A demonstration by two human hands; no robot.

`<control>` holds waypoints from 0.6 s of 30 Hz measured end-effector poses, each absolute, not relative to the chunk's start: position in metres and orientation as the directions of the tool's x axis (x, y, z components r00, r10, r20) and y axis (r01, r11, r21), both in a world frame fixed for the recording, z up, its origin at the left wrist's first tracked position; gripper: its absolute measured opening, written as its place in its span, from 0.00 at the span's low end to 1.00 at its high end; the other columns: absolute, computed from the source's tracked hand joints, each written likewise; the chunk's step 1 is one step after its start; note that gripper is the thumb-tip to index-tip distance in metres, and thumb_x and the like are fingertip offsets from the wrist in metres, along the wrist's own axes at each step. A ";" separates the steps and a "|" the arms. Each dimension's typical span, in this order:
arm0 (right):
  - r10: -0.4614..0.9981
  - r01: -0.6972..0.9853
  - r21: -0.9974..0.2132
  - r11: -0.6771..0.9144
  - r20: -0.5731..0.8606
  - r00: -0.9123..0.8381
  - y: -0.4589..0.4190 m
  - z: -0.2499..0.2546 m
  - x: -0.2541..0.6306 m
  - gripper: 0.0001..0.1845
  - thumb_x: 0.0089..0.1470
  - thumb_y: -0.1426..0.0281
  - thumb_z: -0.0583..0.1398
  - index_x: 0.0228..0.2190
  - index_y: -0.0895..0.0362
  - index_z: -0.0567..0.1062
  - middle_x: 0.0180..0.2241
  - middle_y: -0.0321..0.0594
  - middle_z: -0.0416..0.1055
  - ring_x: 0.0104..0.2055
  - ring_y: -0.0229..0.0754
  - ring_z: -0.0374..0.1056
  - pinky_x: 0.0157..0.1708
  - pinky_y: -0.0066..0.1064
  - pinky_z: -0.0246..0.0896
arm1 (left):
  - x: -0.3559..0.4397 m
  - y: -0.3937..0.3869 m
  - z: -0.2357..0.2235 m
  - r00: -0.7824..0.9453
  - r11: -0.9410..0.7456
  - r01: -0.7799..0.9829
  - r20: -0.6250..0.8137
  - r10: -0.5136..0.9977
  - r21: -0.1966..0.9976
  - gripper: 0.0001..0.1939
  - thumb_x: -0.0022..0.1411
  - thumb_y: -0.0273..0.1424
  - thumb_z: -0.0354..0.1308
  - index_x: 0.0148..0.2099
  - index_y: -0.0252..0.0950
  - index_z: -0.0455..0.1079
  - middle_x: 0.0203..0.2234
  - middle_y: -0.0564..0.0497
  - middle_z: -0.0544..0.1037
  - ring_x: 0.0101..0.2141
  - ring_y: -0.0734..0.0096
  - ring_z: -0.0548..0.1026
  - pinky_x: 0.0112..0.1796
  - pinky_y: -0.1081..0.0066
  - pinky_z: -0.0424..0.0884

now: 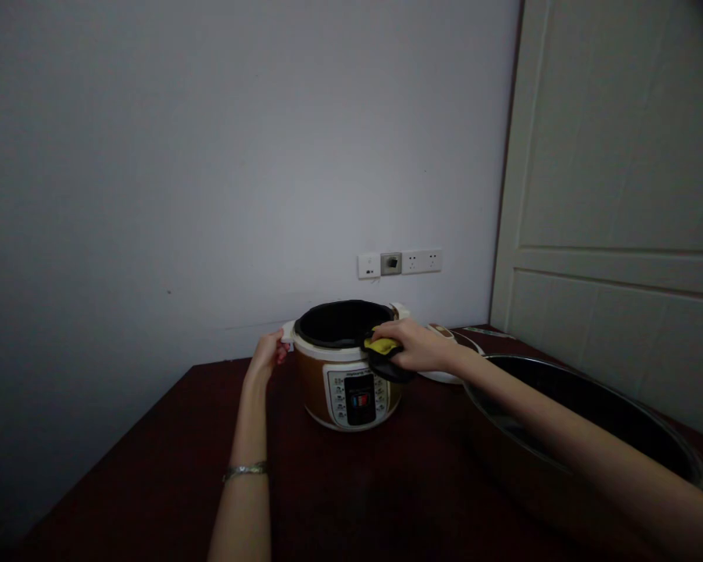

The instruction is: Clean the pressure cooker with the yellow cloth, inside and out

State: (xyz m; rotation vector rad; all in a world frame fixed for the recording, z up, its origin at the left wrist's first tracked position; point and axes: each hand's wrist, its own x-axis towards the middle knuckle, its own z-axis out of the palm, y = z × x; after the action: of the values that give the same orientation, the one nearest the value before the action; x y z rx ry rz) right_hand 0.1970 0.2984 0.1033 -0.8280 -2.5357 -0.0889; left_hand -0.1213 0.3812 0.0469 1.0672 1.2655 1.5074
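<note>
An open electric pressure cooker (pixel 351 390), brown and white with a button panel on its front, stands on a dark red table (pixel 169 460). Its black inner pot (pixel 340 321) shows at the top. My left hand (pixel 268 353) grips the cooker's white left handle. My right hand (pixel 417 345) presses a yellow and dark cloth (pixel 380 351) against the cooker's right rim, fingers closed over it.
A large metal basin (pixel 591 421) sits on the table at the right, under my right forearm. A white lid (pixel 448 355) lies behind my right hand. Wall sockets (pixel 399 262) sit above the cooker. A pale door (pixel 621 195) fills the right side.
</note>
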 end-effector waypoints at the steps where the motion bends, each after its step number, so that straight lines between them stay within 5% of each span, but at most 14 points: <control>1: 0.546 0.580 -0.080 0.811 0.459 -0.701 0.298 0.103 0.199 0.16 0.40 0.82 0.55 0.33 0.60 0.74 0.33 0.40 0.73 0.35 0.38 0.67 0.37 0.27 0.60 | -0.121 0.381 0.047 -0.250 -0.105 -0.094 0.079 0.965 0.990 0.12 0.57 0.30 0.48 0.22 0.34 0.61 0.09 0.54 0.63 0.07 0.81 0.55 0.11 0.78 0.47; 6: 0.386 0.654 0.072 0.753 0.757 -0.527 0.286 0.070 0.181 0.25 0.46 0.80 0.55 0.48 0.63 0.68 0.48 0.52 0.67 0.51 0.46 0.63 0.48 0.39 0.60 | -0.121 0.382 0.047 -0.249 -0.114 -0.087 0.089 0.964 0.990 0.12 0.57 0.29 0.47 0.21 0.34 0.61 0.08 0.54 0.63 0.07 0.80 0.55 0.11 0.78 0.46; 10: 0.152 0.516 0.409 0.753 0.656 -0.740 0.283 0.013 0.148 0.19 0.56 0.79 0.52 0.49 0.60 0.68 0.54 0.51 0.63 0.58 0.48 0.56 0.54 0.46 0.55 | -0.122 0.383 0.047 -0.253 -0.115 -0.066 0.095 0.963 0.991 0.14 0.58 0.28 0.46 0.21 0.33 0.62 0.08 0.53 0.64 0.07 0.80 0.55 0.11 0.78 0.47; 18: 0.093 0.436 0.441 0.785 0.612 -0.786 0.291 -0.057 0.139 0.16 0.60 0.78 0.49 0.46 0.61 0.71 0.47 0.47 0.71 0.49 0.42 0.65 0.50 0.38 0.60 | -0.121 0.382 0.046 -0.248 -0.124 -0.057 0.106 0.963 0.991 0.13 0.57 0.29 0.46 0.21 0.34 0.61 0.08 0.53 0.64 0.07 0.80 0.54 0.11 0.77 0.47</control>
State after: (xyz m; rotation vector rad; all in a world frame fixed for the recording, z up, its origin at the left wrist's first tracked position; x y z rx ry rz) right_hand 0.1394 0.2909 -0.0568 -0.3919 -2.3932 -0.7812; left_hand -0.1211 0.3817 0.0461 1.1128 1.2757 1.5116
